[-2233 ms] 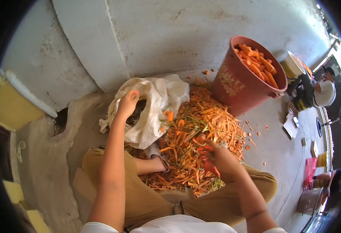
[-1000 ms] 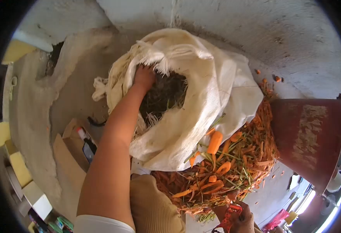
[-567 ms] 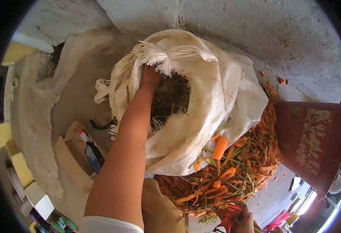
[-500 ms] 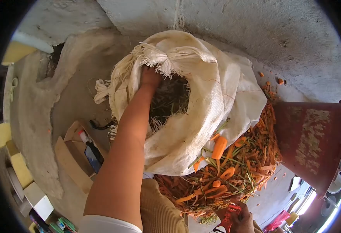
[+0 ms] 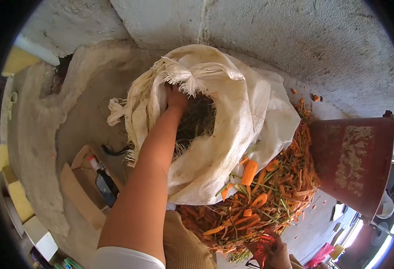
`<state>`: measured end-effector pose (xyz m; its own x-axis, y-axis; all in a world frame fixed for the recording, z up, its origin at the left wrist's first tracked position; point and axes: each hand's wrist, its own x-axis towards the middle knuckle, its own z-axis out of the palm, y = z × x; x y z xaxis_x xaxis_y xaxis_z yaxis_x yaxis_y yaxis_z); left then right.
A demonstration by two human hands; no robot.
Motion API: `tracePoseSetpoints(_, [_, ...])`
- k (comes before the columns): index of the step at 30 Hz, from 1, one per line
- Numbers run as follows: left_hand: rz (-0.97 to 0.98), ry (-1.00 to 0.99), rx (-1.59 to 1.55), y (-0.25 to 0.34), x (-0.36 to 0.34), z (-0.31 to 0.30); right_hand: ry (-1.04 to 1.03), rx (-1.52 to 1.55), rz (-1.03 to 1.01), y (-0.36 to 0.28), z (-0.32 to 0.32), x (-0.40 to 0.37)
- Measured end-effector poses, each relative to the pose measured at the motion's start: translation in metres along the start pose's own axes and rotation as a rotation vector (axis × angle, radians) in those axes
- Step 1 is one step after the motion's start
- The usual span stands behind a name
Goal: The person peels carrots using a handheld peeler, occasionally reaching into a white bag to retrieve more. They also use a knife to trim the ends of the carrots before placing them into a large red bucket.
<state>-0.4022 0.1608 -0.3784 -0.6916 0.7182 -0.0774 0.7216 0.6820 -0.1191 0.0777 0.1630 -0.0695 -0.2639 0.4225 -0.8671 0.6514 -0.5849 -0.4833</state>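
Concrete floor (image 5: 82, 119) spreads around. Near right, the right hand (image 5: 278, 255) grips a red object (image 5: 264, 244) beside heaped carrot peelings (image 5: 291, 193). Farther, left of these, the left hand (image 5: 177, 96), moments ago above the white sack (image 5: 233, 134), is now inside its mouth, apparently shifting work there; fingers hidden, its grip unclear. Right of the sack, a red bucket (image 5: 354, 157).

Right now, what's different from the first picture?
The left hand has gone from over the mouth of the white sack down into it; whether it grips anything is hidden. The view has swung left and closer over the sack. The right hand still holds the red tool, and the carrot peelings still lie beside the red bucket.
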Motion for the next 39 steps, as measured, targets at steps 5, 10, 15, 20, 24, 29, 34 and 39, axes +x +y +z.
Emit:
tracePoseSetpoints(5, [0.040, 0.131, -0.446, -0.004, -0.002, -0.022, 0.073, -0.052, 0.058, -0.025, 0.015, -0.004])
tracePoseSetpoints(10, [0.140, 0.147, -0.333, -0.018, 0.006, -0.005, 0.020, -0.193, -0.094, -0.008, 0.003, 0.004])
tracePoseSetpoints(15, [0.093, 0.154, -0.212, 0.006, 0.025, 0.007, 0.014, -0.367, -0.121, -0.036, 0.019, -0.003])
tracePoseSetpoints(20, [0.248, 0.141, -0.245, -0.004, 0.021, -0.010, 0.020, -0.644, -0.020, -0.051, 0.019, -0.011])
tracePoseSetpoints(24, [0.254, 0.042, -0.234, 0.000, -0.038, -0.061, 0.175, -0.777, -0.206, -0.057, 0.017, -0.024])
tracePoseSetpoints(29, [0.121, -0.035, -0.616, -0.019, -0.114, -0.118, 0.190, -0.860, -0.339, -0.058, 0.008, -0.049])
tracePoseSetpoints(34, [-0.139, -0.011, -0.877, -0.053, -0.170, -0.215, 0.187, -0.897, -0.470, -0.059, 0.008, -0.088])
tracePoseSetpoints(39, [-0.270, -0.105, -1.159, -0.090, -0.229, -0.334, 0.251, -0.850, -0.690, -0.051, 0.013, -0.127])
